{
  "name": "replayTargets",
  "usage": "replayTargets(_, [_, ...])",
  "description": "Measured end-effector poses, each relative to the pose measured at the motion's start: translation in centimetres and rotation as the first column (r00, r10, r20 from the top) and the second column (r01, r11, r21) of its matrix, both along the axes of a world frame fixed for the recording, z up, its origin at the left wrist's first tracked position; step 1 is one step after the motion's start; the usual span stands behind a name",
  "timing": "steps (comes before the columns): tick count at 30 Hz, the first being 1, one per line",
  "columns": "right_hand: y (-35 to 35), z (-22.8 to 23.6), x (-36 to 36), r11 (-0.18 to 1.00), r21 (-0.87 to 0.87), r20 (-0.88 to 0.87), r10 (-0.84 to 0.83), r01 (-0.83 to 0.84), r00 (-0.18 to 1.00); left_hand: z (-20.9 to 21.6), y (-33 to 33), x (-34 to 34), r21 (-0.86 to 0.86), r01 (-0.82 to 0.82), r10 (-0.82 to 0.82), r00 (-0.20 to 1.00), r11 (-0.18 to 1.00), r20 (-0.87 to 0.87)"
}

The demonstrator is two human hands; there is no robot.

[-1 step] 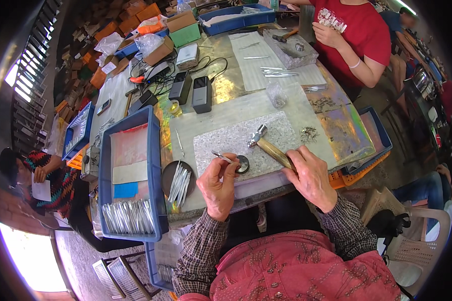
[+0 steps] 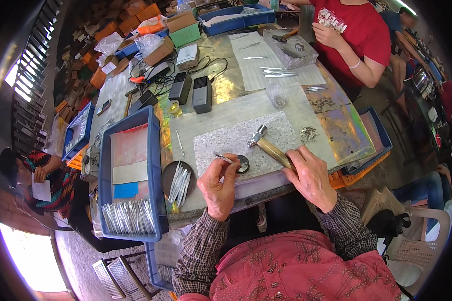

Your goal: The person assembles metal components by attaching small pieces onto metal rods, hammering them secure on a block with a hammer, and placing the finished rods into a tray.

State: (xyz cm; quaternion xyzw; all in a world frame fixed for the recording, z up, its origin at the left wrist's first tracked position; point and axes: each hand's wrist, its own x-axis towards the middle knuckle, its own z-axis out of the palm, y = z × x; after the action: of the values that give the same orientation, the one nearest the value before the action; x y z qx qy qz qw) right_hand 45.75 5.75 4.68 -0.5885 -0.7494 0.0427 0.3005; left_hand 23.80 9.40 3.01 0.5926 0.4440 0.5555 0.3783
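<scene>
My left hand (image 2: 218, 186) is closed in a pinch on a slim silver metal piece (image 2: 221, 156), whose pointed end sticks out past the fingertips. Right beside those fingers, a small round dark disc with a metal rim (image 2: 243, 164) rests on the speckled stone slab (image 2: 213, 138). My right hand (image 2: 311, 175) grips the wooden handle of a hammer (image 2: 271, 149). Its steel head lies over the slab, slightly right of the disc. A small pile of metal pins (image 2: 309, 133) is on the sheet past the slab's right edge. Left of my left hand, a dark round dish (image 2: 168, 175) carries several slim silver pieces.
A blue bin (image 2: 158, 200) with many silver pieces stands at left. Beyond the slab are a clear plastic bag (image 2: 276, 94), black boxes (image 2: 202, 95) with cables and a stone block (image 2: 291, 47). A person in red (image 2: 359, 40) sits across at right; another person (image 2: 40, 175) is at left.
</scene>
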Motion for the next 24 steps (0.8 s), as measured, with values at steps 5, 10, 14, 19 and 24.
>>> replayTargets(5, [-0.1, 0.1, 0.0, 1.000, 0.000, 0.031, 0.004, -0.004, 1.000, 0.0, 0.0, 0.1, 0.151, -0.014, 0.039, 0.986, 0.988, -0.163])
replayTargets(10, [-0.1, 0.2, -0.4, 1.000, 0.011, 0.083, -0.021, 0.020, 0.996, -0.4, 0.2, -0.2, 0.167, -0.016, 0.047, 0.982, 0.986, -0.184])
replayTargets(14, [0.3, 0.1, -0.8, 0.990, 0.128, 0.131, -0.082, 0.065, 0.988, -0.4, 0.2, 0.0, 0.210, -0.022, 0.066, 0.977, 0.978, -0.203])
replayTargets(19, [0.6, 0.5, -0.4, 0.990, 0.135, 0.035, -0.057, 0.051, 0.998, -0.2, 0.3, 0.4, 0.250, -0.026, 0.086, 0.969, 0.968, -0.232])
replayTargets(24, [-0.3, 6.6, 0.1, 0.986, -0.092, -0.536, 0.072, -0.142, 0.841, -0.1, 0.1, 0.3, 0.275, -0.037, 0.107, 0.963, 0.961, -0.245])
